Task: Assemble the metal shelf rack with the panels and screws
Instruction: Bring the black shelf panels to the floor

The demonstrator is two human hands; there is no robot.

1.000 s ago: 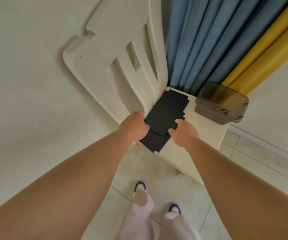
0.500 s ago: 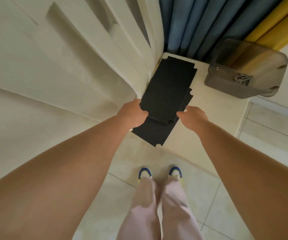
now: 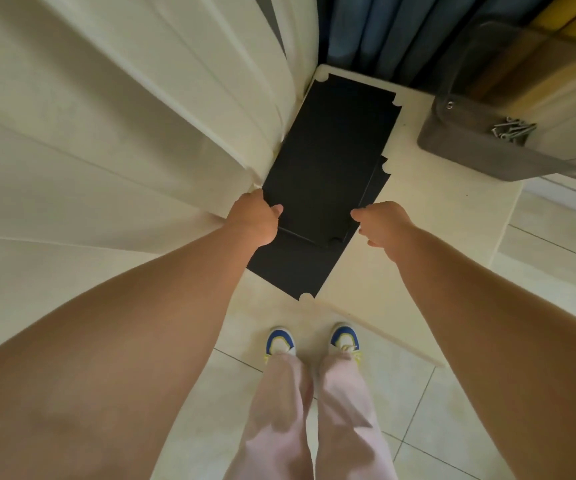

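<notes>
Black metal shelf panels (image 3: 331, 161) with notched corners lie stacked on a cream table (image 3: 428, 216); the lower one sticks out over the table's near edge. My left hand (image 3: 257, 218) grips the top panel's left edge, thumb on top. My right hand (image 3: 382, 221) holds its right edge near the front corner, fingers curled under. A translucent grey box (image 3: 487, 147) on the table's right holds a bunch of silver screws (image 3: 513, 128).
A cream plastic chair (image 3: 175, 109) stands tight against the table's left side. Blue (image 3: 366, 32) and yellow curtains (image 3: 570, 19) hang behind. My feet in blue-and-white shoes (image 3: 314, 341) stand on the tiled floor just before the table.
The view has closed in on the table. Both hands have spread apart along the top panel's sides, and the panel stack now looks larger and more head-on.
</notes>
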